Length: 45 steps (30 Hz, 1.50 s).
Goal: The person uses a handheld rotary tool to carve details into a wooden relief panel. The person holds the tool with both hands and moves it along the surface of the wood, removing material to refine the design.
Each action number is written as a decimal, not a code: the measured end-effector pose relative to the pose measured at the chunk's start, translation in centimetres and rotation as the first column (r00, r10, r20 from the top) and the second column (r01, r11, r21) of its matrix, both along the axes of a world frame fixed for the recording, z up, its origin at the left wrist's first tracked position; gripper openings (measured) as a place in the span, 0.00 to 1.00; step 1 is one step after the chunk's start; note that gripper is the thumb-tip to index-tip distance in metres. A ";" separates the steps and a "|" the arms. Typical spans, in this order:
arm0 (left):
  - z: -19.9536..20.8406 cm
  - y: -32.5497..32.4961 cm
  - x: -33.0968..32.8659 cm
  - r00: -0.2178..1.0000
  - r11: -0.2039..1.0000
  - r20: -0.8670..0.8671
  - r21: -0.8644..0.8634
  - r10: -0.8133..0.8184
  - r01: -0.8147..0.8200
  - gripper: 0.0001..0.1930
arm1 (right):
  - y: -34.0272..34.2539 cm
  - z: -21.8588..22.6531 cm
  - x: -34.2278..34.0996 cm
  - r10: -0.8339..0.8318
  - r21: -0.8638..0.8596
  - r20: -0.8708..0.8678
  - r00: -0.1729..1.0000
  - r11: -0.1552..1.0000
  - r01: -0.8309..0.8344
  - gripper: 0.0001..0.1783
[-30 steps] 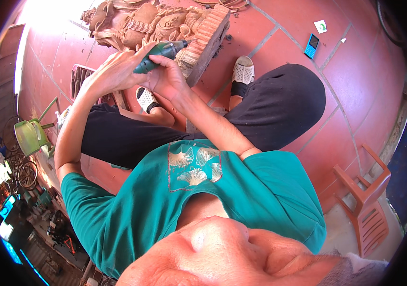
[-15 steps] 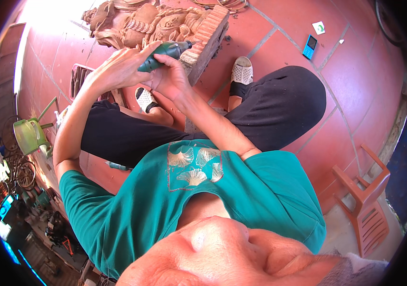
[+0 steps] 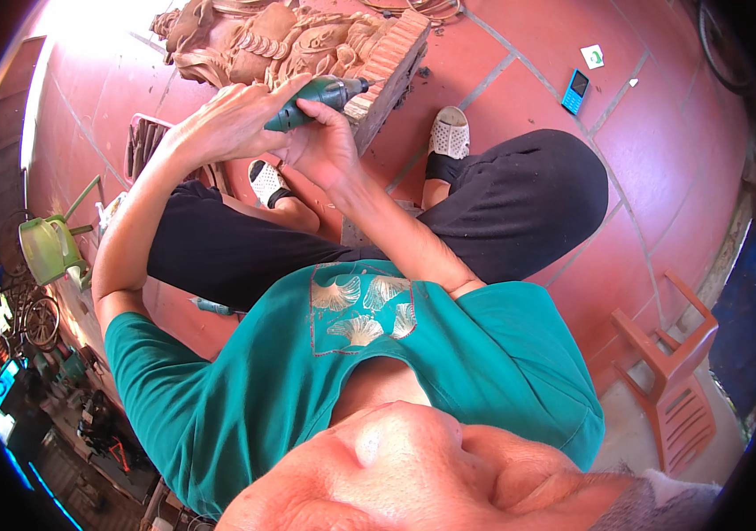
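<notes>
A green handheld rotary tool [image 3: 307, 101] with a dark nose is held in both my hands beside the carved piece. My left hand [image 3: 235, 119] is closed over its rear part from the left, with the thumb side along the top. My right hand [image 3: 326, 146] grips it from below and right, thumb on the body. The tool's nose points right, over the ridged edge of a brown carving [image 3: 307, 49] with figures and rows of coins in relief. Whether the tip touches the carving I cannot make out.
A blue phone [image 3: 575, 91] and a small white card [image 3: 592, 57] lie on the red tiled floor [image 3: 520, 97] at right. An orange plastic chair [image 3: 675, 389] is tipped at lower right. A green watering can [image 3: 50, 248] stands at far left, beyond a rack of tools [image 3: 143, 146].
The tool and both hands have shifted slightly right, its nose moving a little further over the carving's edge. Both hands keep their hold.
</notes>
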<state>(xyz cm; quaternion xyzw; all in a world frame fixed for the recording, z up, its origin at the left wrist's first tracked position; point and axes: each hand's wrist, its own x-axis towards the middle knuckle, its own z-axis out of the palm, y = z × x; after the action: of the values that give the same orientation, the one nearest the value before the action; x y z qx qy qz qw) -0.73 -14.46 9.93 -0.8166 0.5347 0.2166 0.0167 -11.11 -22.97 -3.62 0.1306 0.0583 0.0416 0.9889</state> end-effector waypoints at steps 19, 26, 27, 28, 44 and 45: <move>0.9 0.5 0.2 0.992 0.983 0.004 0.135 0.124 -0.123 0.44 | 0.8 -0.4 1.6 0.083 -0.005 -0.019 0.996 0.997 -0.083 0.20; 0.9 0.9 0.5 0.988 0.973 0.017 0.172 0.152 -0.152 0.45 | 1.4 -0.7 2.2 0.079 -0.016 -0.029 0.996 0.997 -0.080 0.20; 1.0 0.8 0.5 0.987 0.969 0.008 0.189 0.162 -0.161 0.46 | 1.5 -0.8 2.3 0.077 -0.008 -0.029 0.997 0.997 -0.078 0.20; 0.9 0.9 0.5 0.989 0.974 0.016 0.168 0.149 -0.150 0.46 | 1.5 -0.8 2.3 0.080 -0.010 -0.028 0.996 0.997 -0.080 0.20; 1.3 0.5 -0.3 0.986 0.969 0.003 0.183 0.169 -0.167 0.43 | 1.1 0.1 1.4 0.090 -0.015 -0.019 0.996 0.996 -0.090 0.17; 1.4 0.4 -0.3 0.985 0.970 -0.003 0.178 0.171 -0.167 0.43 | 1.0 0.0 1.4 0.091 -0.006 -0.021 0.996 0.996 -0.091 0.17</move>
<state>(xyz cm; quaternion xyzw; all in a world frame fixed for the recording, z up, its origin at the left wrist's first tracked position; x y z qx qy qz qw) -1.00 -14.05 11.29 -0.8524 0.4421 0.2714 0.0655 -9.66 -21.94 -3.61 0.1249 0.0745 0.0848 0.9857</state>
